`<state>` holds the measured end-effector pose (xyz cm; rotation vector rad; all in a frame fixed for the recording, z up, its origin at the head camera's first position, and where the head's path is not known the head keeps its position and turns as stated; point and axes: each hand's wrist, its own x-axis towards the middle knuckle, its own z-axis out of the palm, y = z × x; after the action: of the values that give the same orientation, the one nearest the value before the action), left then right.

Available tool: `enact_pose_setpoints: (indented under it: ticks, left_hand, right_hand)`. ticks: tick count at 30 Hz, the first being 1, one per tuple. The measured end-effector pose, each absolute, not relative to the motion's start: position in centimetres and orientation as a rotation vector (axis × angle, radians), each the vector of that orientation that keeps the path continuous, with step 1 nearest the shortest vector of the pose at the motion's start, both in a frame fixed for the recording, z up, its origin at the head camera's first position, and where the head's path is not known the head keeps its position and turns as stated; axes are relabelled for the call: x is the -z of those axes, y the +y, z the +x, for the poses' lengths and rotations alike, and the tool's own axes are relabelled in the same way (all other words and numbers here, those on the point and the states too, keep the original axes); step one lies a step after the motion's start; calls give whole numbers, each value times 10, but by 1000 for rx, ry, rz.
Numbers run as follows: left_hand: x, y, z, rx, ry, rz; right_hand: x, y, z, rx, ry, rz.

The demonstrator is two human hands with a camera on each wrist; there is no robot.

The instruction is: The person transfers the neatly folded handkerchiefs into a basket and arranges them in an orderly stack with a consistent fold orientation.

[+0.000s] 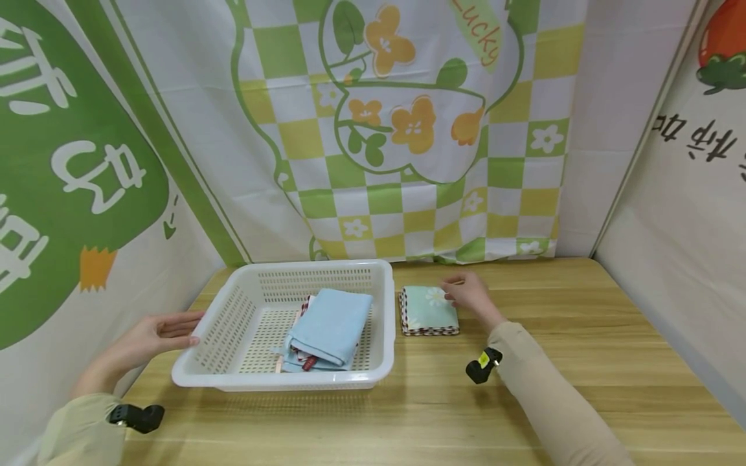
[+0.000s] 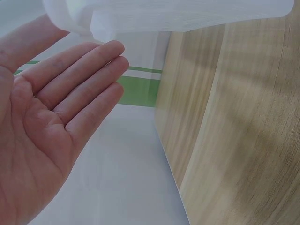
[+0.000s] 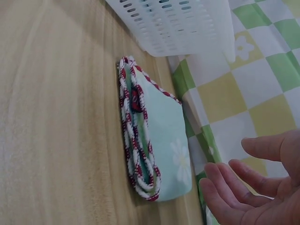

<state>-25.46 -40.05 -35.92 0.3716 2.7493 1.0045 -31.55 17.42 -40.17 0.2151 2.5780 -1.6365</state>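
A white plastic basket [image 1: 245,380] with slotted walls stands at the left of the table. Inside it lie a folded light blue cloth [image 1: 335,320] and, partly hidden under that, other cloth with a red-trimmed edge. My left hand [image 1: 157,336] is at the basket's left rim, its thumb by the rim and its fingers straight in the left wrist view. To the basket's right lies a folded mint-green towel [image 3: 164,136] with a daisy print and red-and-white braided edges. My right hand [image 1: 469,294] hovers by the towel's right far corner, fingers loosely bent and holding nothing.
The wooden table [image 1: 559,362] reaches to a checked green-and-yellow curtain [image 1: 419,213] at the back. Printed white sheets hang along the left and right sides. Each sleeve carries a small black wrist camera [image 1: 484,366].
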Motion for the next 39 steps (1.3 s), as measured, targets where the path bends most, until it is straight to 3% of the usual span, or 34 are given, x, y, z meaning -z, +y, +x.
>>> enact_pose_setpoints:
  ticks: [39]
  left_hand:
    - [362, -402, -253, -1096, 2724, 415]
  right_hand:
    - [443, 191, -318, 1601, 2596, 330]
